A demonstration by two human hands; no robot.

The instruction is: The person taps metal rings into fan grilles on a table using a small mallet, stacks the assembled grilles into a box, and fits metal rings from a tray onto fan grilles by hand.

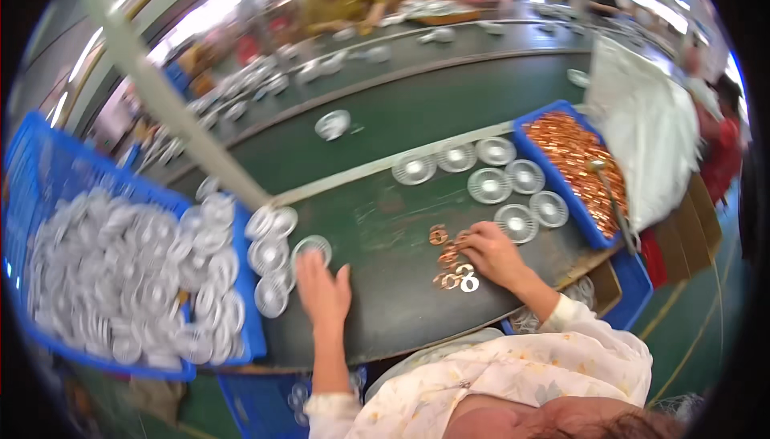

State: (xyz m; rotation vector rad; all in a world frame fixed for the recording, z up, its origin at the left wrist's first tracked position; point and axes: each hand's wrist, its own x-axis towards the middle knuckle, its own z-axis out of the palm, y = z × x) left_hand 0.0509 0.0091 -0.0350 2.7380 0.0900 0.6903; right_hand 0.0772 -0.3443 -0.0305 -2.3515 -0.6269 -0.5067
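My left hand (pixel 322 293) lies palm down with its fingers on the near edge of a round clear plastic piece (pixel 313 244); its thumb stands apart. Beside it, more ribbed clear discs (pixel 269 254) sit in a loose cluster. At the middle right, my right hand (pixel 491 254) is bent over a small pile of copper-coloured metal pieces (pixel 447 256), fingertips closed at one of them. A few silver-looking pieces (pixel 469 278) lie at the pile's near side. Beyond my right hand, several clear discs (pixel 489 185) are spread out singly.
A blue crate (pixel 255 310) heaped with clear discs stands at the left. At the right are a blue tray (pixel 525 138) of copper pieces with a scoop (pixel 609 186), and a white sack (pixel 642 126). Behind the table runs a green conveyor (pixel 433 106); people work across it.
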